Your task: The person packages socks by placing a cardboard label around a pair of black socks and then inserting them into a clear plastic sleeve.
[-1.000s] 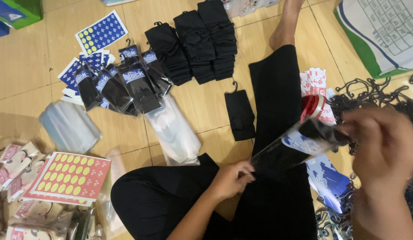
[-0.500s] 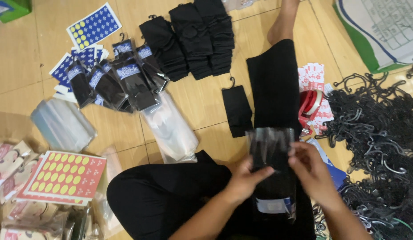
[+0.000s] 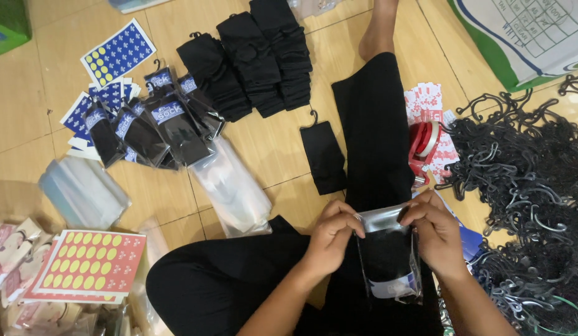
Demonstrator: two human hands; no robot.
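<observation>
A person is sitting on the wooden floor (image 3: pixel 46 106) with everything spread in reach around the legs: a huge tangle of black plastic hangers (image 3: pixel 525 186) is piling up along the floor's right edge, stacks of folded black socks (image 3: pixel 251 56) are sitting toward the far edge, and already bagged socks (image 3: pixel 149 121) are fanning out far left next to loose clear bags (image 3: pixel 233 186). A red tape dispenser (image 3: pixel 426 142) is waiting just by the knee. Over the lap, the left hand (image 3: pixel 329 239) and right hand (image 3: pixel 435 230) are both pinching the top of a clear sleeve (image 3: pixel 388 252) holding a black sock, apparently keeping the mouth lined up.
</observation>
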